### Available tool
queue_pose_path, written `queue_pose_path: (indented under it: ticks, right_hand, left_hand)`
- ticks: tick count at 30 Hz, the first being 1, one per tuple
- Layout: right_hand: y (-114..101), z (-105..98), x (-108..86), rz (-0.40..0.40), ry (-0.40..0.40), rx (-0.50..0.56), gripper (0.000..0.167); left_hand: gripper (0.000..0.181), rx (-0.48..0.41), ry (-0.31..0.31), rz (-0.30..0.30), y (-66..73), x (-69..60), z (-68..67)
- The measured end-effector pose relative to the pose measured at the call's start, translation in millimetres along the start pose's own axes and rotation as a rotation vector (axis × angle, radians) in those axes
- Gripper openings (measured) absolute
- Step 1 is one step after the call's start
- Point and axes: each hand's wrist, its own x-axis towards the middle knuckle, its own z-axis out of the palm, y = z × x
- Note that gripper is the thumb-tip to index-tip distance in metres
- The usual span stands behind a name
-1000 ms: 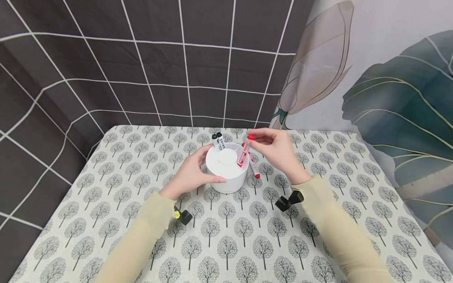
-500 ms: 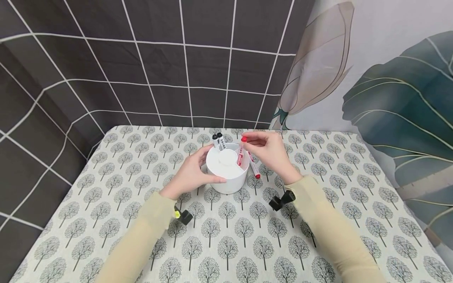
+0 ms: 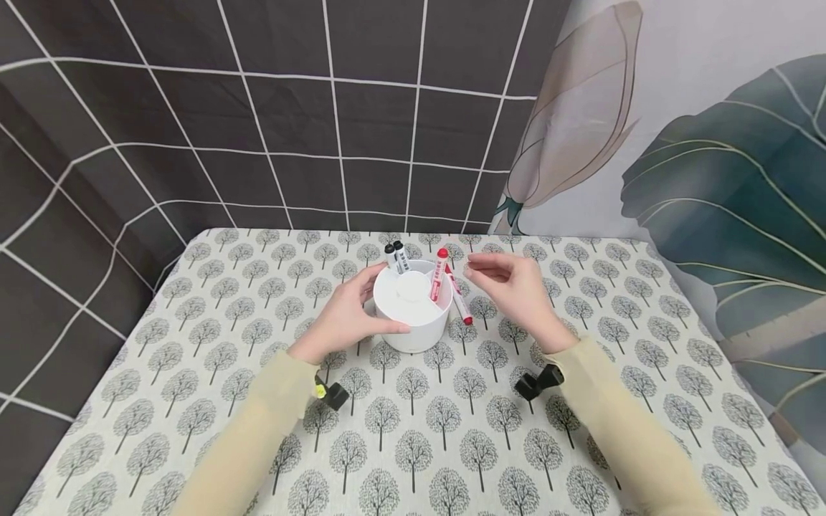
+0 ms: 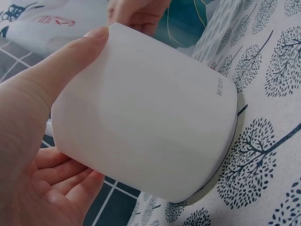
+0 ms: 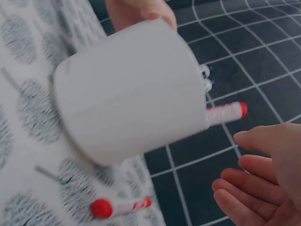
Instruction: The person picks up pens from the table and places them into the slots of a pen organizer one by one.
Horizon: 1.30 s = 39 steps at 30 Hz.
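Note:
A round white pen holder [image 3: 416,333] with inner dividers stands on the table. My left hand [image 3: 348,315] grips its left side, thumb across the front and fingers behind, as the left wrist view also shows. Two black-capped markers [image 3: 397,258] lean in its back left part. One red-capped marker [image 3: 439,276] stands tilted in the right compartment. Another red marker [image 3: 461,301] lies on the cloth just right of the holder, its far end partly hidden. My right hand [image 3: 513,290] hovers right of the holder, holding nothing, fingers loosely bent and apart from the red marker [image 5: 225,114].
A tree-print cloth [image 3: 413,437] covers the table. Behind rises a dark curtain with a white grid [image 3: 374,122]; a floral curtain [image 3: 710,179] hangs at the right. Both wrists carry small black cameras [image 3: 538,381].
The right hand has lowered a red marker into the holder's right compartment, let go of it and drawn back to the right. The left hand keeps its grip on the holder.

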Motion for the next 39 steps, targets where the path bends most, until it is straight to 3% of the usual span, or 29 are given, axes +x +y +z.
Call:
queue_pose_path:
  ticks: [10,18,30,39]
  right_hand:
    - [35,6,-10.7,0.062,-0.082,-0.079,0.035]
    - [48,19,-13.9,0.110,-0.069,-0.133,0.033]
    - [52,38,-10.9,0.145,-0.067,-0.163,0.036]
    - [51,30,-7.4,0.213,-0.056,-0.254,0.032]
  left_hand:
    - [0.118,-0.013,-0.002,0.005,0.7,0.0,-0.4]
    - [0.118,-0.018,-0.007,0.001,1.3,-0.7,-0.6]
    - [0.115,-0.020,-0.006,0.035,0.0,0.4,-1.3]
    - [0.114,-0.022,-0.007,0.043,1.3,-0.8,-1.1]
